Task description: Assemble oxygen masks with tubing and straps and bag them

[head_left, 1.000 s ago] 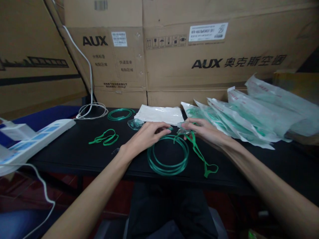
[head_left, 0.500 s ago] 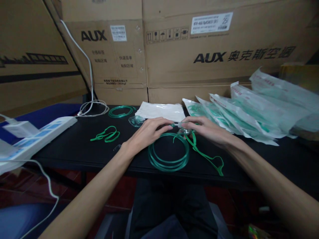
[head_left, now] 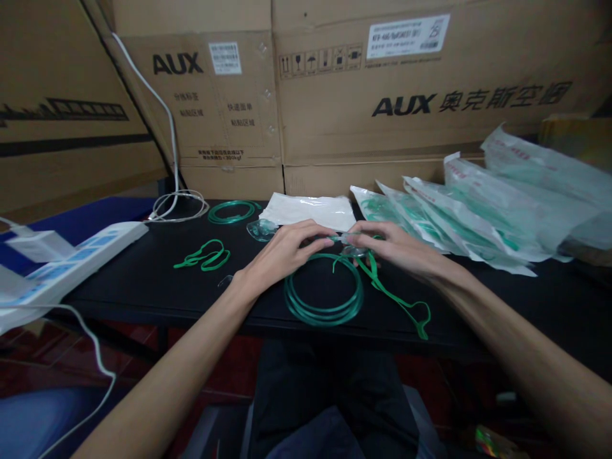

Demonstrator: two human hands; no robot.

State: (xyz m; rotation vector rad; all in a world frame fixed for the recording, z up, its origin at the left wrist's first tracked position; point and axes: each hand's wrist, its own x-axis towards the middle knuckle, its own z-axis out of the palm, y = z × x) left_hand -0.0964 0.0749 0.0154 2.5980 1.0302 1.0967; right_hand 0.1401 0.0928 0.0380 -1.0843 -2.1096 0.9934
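Over the middle of the black table, my two hands work close together. My right hand (head_left: pixel 389 247) pinches a clear oxygen mask (head_left: pixel 352 251), from which a green elastic strap (head_left: pixel 394 298) trails towards the table's front edge. Facing it, my left hand (head_left: pixel 296 250) has thumb and fingers closed on the end of a green oxygen tube (head_left: pixel 329 317); a small translucent connector shows between both sets of fingertips. Whether tube and mask are joined there cannot be seen. The tube's coil lies flat below my hands.
Behind my left hand lie another clear mask (head_left: pixel 262 229), a coiled green tube (head_left: pixel 232 212) and a white packet (head_left: pixel 310 210). A loose green strap (head_left: pixel 203 256) rests left. Several bagged sets (head_left: pixel 459 210) lean at right. A power strip (head_left: pixel 90 255) and large cartons (head_left: pixel 329 127) border the table.
Both hands keep nearly the same grip and place, with only slight finger movement at the connector. The view has tilted a little.
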